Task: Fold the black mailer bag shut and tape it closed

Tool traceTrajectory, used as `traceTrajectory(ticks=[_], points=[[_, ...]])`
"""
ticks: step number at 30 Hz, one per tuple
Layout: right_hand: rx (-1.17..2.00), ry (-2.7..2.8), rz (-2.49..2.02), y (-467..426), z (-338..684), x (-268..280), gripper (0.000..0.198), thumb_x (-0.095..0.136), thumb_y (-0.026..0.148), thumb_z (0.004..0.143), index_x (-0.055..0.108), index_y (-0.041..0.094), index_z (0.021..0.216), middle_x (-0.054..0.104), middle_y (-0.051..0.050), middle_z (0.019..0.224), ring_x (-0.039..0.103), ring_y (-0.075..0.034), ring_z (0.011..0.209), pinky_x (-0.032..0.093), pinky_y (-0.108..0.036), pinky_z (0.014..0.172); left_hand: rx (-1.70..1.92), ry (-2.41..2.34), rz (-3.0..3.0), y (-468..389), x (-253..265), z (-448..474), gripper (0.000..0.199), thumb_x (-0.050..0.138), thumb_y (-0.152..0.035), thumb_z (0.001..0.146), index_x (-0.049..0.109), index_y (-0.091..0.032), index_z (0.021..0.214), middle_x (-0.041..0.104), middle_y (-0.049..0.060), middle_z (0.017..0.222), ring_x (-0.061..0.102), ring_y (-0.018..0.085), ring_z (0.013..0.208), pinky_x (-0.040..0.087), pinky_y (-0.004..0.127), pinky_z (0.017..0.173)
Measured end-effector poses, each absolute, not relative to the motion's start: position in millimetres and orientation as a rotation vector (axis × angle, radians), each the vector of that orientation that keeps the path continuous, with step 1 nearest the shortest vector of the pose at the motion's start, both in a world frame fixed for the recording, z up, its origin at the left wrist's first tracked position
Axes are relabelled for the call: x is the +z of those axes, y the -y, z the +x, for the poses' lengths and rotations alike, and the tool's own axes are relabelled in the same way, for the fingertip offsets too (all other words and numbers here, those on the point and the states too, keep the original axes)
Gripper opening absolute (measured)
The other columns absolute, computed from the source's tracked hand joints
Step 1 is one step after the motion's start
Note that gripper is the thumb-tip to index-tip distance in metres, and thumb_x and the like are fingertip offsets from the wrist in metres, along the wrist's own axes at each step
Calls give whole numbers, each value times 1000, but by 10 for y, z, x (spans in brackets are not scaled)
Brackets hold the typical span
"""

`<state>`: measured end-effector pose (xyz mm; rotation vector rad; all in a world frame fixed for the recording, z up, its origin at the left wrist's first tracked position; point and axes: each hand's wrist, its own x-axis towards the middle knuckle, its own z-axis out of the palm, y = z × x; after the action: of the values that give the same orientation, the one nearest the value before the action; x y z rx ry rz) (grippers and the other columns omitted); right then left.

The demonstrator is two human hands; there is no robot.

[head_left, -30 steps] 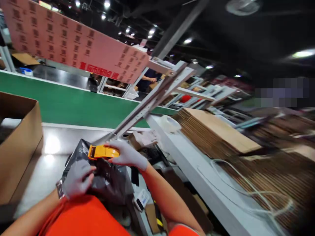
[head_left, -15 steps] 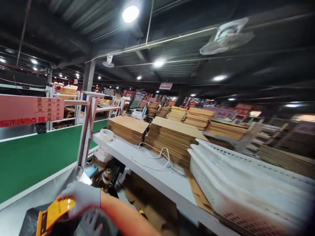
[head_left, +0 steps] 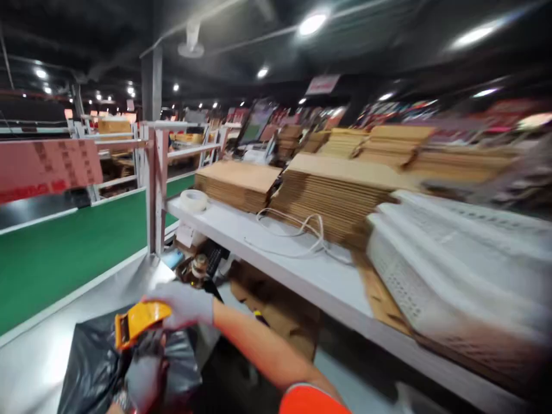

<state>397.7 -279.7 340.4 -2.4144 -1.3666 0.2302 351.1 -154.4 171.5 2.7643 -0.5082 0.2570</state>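
The person's right hand (head_left: 183, 303), in a grey glove, is closed over the top of an orange tape dispenser (head_left: 137, 322), fingers wrapped around its body, and holds it against a black plastic bag (head_left: 92, 368) that lies on the grey bench (head_left: 34, 368) at the lower left. The left hand (head_left: 144, 376), also grey-gloved, sits low on the bag just under the dispenser; it presses on the crumpled plastic, though whether its fingers pinch the film cannot be told (the picture is blurred there).

Beyond the bench runs a green conveyor belt (head_left: 64, 253), and above it hangs a pink printed board (head_left: 47, 167) with rows of dark red marks and a line of red characters along its lower edge, too smeared to read. A white upright post (head_left: 154, 190) stands at the bench's far corner.

To the right a white shelf (head_left: 276, 259) carries a roll of clear tape (head_left: 194, 200), a loose white cord (head_left: 297, 230), stacks of flattened cardboard boxes (head_left: 328, 195) and white perforated plastic trays (head_left: 452, 270). A hanging sign (head_left: 322, 84) near the ceiling is unreadable.
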Motion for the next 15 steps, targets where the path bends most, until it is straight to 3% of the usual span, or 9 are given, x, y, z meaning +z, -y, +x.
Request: traceTrajectory(ticks=[2,4,6,8,12,15], points=[[152,1235,-2397,3101,3897,3483,68,87,39,90,71,19,153,79,-14,131,77,-28,115,61,-37,104,97,669,2797,1180,1574,3166,52,59,-18,97,82,-14,143,75,22,153,73,36,144,63,50,119],[72,1073,-2500,3479,3889,3473,70,83,30,91,66,17,158,75,-17,134,75,-28,117,60,-37,103,-30,825,2785,956,1499,2948,58,56,-6,97,76,-11,151,61,21,169,58,37,160,51,54,133],[3,876,-2686,3894,3892,3379,65,71,12,90,67,17,154,74,-16,135,74,-28,121,58,-36,101,-74,847,2763,846,1436,2855,58,49,-2,101,73,-9,154,55,21,174,54,36,163,51,55,134],[-85,661,-2828,4312,3856,3218,56,67,7,87,71,17,142,75,-14,129,74,-27,114,56,-32,92,-83,820,2770,793,1381,2813,61,46,2,102,71,-10,156,54,21,174,56,34,163,55,53,132],[-191,277,-2881,4958,3683,2657,30,67,15,90,74,19,119,76,-12,117,75,-26,101,51,-30,77,-69,807,2879,728,1360,2727,61,46,4,104,74,-17,153,58,15,172,57,29,162,62,47,125],[-70,127,-2786,5081,3566,2007,37,80,24,83,73,18,119,77,-15,119,76,-31,106,56,-35,85,-128,828,2915,683,1458,2665,55,45,1,107,77,-18,148,63,14,168,61,27,158,63,44,122]])
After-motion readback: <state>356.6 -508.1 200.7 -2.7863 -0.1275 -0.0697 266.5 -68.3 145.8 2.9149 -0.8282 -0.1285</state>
